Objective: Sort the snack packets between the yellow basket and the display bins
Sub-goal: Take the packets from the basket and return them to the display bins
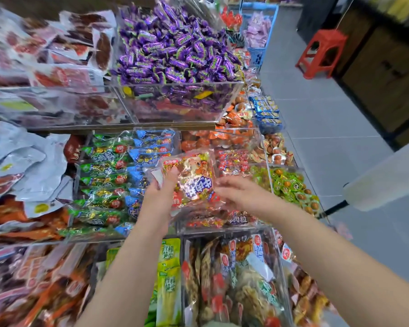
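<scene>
Red-and-gold foil marks the snack packet (196, 182), which is held over the clear display bin (219, 227) of like red packets (233, 161), probably so that it can be matched to its compartment. Its left edge is pinched by the left hand (159, 197), thumb on the front; the right hand (236, 194) is blurred at its right edge, so its grip cannot be told
</scene>
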`<state>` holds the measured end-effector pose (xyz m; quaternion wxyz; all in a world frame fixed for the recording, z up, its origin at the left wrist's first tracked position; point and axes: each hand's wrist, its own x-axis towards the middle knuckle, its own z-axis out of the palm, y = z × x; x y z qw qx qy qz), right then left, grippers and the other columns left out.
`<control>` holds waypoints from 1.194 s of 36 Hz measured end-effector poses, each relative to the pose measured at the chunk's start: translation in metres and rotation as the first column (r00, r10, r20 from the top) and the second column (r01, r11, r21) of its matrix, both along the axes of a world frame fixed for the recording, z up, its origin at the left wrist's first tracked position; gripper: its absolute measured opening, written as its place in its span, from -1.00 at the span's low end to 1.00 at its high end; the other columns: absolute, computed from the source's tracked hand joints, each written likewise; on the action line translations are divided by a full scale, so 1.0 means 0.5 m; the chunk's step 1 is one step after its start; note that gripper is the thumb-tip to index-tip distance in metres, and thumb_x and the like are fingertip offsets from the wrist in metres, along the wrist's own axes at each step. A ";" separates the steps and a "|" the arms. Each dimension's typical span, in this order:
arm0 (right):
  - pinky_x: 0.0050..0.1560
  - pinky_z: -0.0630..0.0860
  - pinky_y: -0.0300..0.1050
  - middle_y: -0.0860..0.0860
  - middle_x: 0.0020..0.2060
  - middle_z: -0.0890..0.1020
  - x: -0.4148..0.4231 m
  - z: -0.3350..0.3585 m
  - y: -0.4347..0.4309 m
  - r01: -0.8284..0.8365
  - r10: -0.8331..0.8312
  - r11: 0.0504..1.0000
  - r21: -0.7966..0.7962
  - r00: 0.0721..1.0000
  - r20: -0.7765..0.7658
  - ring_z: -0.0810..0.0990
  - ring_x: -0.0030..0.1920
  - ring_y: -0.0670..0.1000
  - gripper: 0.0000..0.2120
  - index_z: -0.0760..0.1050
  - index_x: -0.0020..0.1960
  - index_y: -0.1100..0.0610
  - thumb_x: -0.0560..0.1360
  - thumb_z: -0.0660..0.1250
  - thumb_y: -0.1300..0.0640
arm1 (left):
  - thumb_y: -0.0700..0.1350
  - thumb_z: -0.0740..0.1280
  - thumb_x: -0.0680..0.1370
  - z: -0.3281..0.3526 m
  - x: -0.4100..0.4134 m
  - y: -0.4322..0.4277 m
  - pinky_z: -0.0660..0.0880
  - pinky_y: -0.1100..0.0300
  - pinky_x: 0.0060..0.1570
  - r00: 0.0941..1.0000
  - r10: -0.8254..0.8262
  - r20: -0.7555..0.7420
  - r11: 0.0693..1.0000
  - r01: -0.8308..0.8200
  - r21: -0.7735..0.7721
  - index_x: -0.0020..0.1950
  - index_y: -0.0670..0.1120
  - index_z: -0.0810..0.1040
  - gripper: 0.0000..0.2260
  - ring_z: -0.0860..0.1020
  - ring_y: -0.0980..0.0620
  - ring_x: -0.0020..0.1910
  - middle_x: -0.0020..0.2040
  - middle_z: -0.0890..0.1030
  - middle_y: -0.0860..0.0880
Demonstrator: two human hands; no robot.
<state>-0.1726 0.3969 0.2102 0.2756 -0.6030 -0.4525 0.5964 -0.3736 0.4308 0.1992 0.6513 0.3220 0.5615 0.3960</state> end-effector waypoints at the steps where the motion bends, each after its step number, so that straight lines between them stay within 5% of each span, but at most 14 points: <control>1: 0.10 0.58 -0.08 -0.08 0.05 0.61 -0.017 -0.004 -0.013 0.067 -0.067 0.998 -0.006 0.998 -0.013 0.65 0.00 -0.07 -0.57 0.50 0.08 -0.12 0.26 0.48 -0.16 | 0.45 0.40 0.06 0.004 0.008 -0.004 0.44 -0.21 0.23 0.999 0.043 0.019 0.999 -0.043 -0.009 0.47 0.04 0.30 0.04 0.52 -0.12 0.26 0.32 0.53 -0.04; 5: 0.09 0.54 -0.04 0.04 -0.04 0.66 -0.050 -0.017 -0.046 0.432 -0.442 0.897 -0.097 0.876 -0.190 0.63 -0.04 0.02 -0.73 0.55 0.06 0.15 0.41 0.44 0.08 | 0.41 0.40 0.15 0.016 0.029 -0.024 0.38 -0.23 0.30 0.980 0.167 0.108 0.986 -0.168 0.003 0.52 0.07 0.21 0.01 0.45 -0.13 0.34 0.41 0.44 -0.05; 10: -0.24 0.55 -0.25 0.02 -0.35 0.61 -0.097 -0.022 -0.063 0.428 -0.597 0.802 -0.418 0.613 -0.518 0.56 -0.31 -0.05 -0.91 0.53 -0.10 0.18 0.48 0.37 0.15 | -0.02 0.42 0.50 0.001 0.055 -0.041 0.55 -0.12 0.06 0.991 0.111 0.073 0.992 -0.114 0.048 0.20 0.00 0.45 -0.68 0.61 -0.14 0.11 0.15 0.62 -0.12; 12: -0.44 0.53 -0.25 0.03 -0.39 0.62 -0.113 -0.023 -0.060 0.435 -0.623 0.782 -0.446 0.561 -0.545 0.57 -0.42 -0.06 -0.91 0.55 -0.13 0.18 0.48 0.37 0.16 | -0.10 0.45 0.48 -0.005 0.059 -0.042 0.58 -0.10 -0.01 0.997 0.040 0.064 0.997 -0.045 0.065 0.20 -0.01 0.49 -0.68 0.64 -0.14 0.04 0.10 0.65 -0.13; 15: -0.37 0.59 -0.16 0.13 -0.19 0.68 -0.119 -0.021 -0.047 0.453 -0.612 0.791 -0.412 0.563 -0.555 0.65 -0.30 0.03 -0.78 0.57 0.03 0.27 0.44 0.40 0.18 | -0.13 0.49 0.45 -0.009 0.054 -0.034 0.62 -0.01 -0.05 0.999 -0.013 0.045 0.993 0.007 0.120 0.26 -0.02 0.50 -0.59 0.67 -0.06 0.00 0.04 0.69 -0.05; 17: -0.10 0.63 0.02 0.19 -0.03 0.66 -0.105 -0.018 -0.028 0.478 -0.607 0.794 -0.376 0.578 -0.546 0.65 -0.12 0.13 -0.60 0.51 0.15 0.30 0.35 0.45 0.18 | -0.05 0.50 0.43 -0.005 0.042 -0.023 0.60 0.17 -0.26 0.999 -0.011 0.038 0.991 0.006 0.132 0.15 0.14 0.54 -0.67 0.68 0.09 -0.10 -0.03 0.70 0.06; 19: -0.17 0.63 0.07 0.18 -0.04 0.65 -0.077 -0.007 -0.003 0.504 -0.601 0.797 -0.332 0.612 -0.514 0.65 -0.15 0.13 -0.60 0.47 0.11 0.30 0.32 0.46 0.20 | 0.10 0.48 0.42 0.003 0.024 -0.009 0.58 0.22 -0.22 1.000 0.015 -0.009 0.996 -0.014 0.092 0.07 0.31 0.51 -0.72 0.66 0.17 -0.11 0.00 0.68 0.18; 22: -0.38 0.56 -0.10 0.14 -0.04 0.58 -0.026 0.016 0.040 0.528 -0.597 0.802 -0.279 0.698 -0.395 0.62 -0.38 0.00 -0.47 0.37 0.22 0.26 0.32 0.48 0.23 | 0.06 0.39 0.52 0.003 -0.005 0.021 0.50 0.05 -0.05 0.991 0.090 -0.096 0.996 -0.086 0.038 0.42 0.11 0.34 -0.51 0.53 0.07 -0.04 0.15 0.55 0.08; 25: -0.35 0.62 -0.06 0.11 0.00 0.56 0.008 0.029 0.095 0.479 -0.503 0.859 -0.182 0.855 -0.124 0.61 -0.39 -0.04 -0.38 0.23 0.37 0.25 0.41 0.45 0.26 | -0.07 0.37 0.54 0.001 -0.029 0.050 0.53 0.08 -0.19 0.983 0.140 -0.116 0.988 -0.132 0.073 0.43 -0.02 0.30 -0.51 0.54 0.04 -0.11 0.05 0.56 0.01; 29: -0.30 0.57 -0.18 0.06 0.05 0.59 0.032 0.026 0.188 0.284 -0.348 0.931 0.229 0.881 0.322 0.58 -0.24 -0.02 -0.47 0.36 0.31 0.09 0.40 0.44 0.26 | -0.14 0.41 0.52 0.010 -0.051 0.077 0.45 -0.23 0.22 0.979 0.194 -0.069 0.979 -0.190 0.070 0.35 -0.07 0.34 -0.56 0.52 -0.15 0.20 0.24 0.52 -0.11; 33: -0.16 0.42 -0.22 0.03 0.14 0.56 0.029 0.016 0.275 -0.103 -0.200 0.918 0.384 0.716 0.669 0.55 0.03 0.02 -0.59 0.50 0.24 0.04 0.41 0.43 0.19 | -0.21 0.40 0.52 0.011 -0.067 0.094 0.40 -0.19 0.30 0.985 0.172 0.015 0.979 -0.172 0.112 0.34 -0.04 0.41 -0.59 0.53 -0.10 0.23 0.24 0.57 -0.07; 38: 0.22 0.46 -0.01 0.01 0.29 0.51 0.001 -0.004 0.360 -0.476 0.117 0.877 0.067 0.347 0.930 0.48 0.25 0.09 -0.59 0.43 0.34 -0.04 0.50 0.31 0.11 | -0.27 0.38 0.51 0.004 -0.087 0.114 0.41 -0.21 0.28 0.971 0.212 0.109 0.973 -0.219 0.065 0.48 -0.02 0.29 -0.43 0.51 -0.09 0.27 0.33 0.52 -0.04; 41: 0.17 0.48 -0.01 0.03 0.21 0.57 -0.003 -0.015 0.366 -0.518 0.020 0.848 0.110 0.238 0.971 0.53 0.20 0.12 -0.60 0.43 0.33 -0.05 0.51 0.28 0.11 | -0.34 0.32 0.53 0.002 -0.095 0.119 0.58 -0.09 0.02 0.970 0.213 0.113 0.974 -0.220 0.050 0.40 -0.01 0.38 -0.52 0.62 -0.03 0.04 0.12 0.62 -0.03; 43: 0.12 0.47 -0.01 0.08 0.12 0.60 0.003 -0.036 0.347 -0.520 -0.187 0.795 0.312 0.279 0.942 0.54 0.13 0.16 -0.60 0.47 0.28 0.04 0.45 0.34 0.12 | -0.33 0.31 0.53 0.000 -0.099 0.121 0.61 0.08 -0.20 0.972 0.199 0.120 0.977 -0.207 0.055 0.27 0.00 0.50 -0.64 0.61 0.03 -0.08 -0.02 0.65 0.02</control>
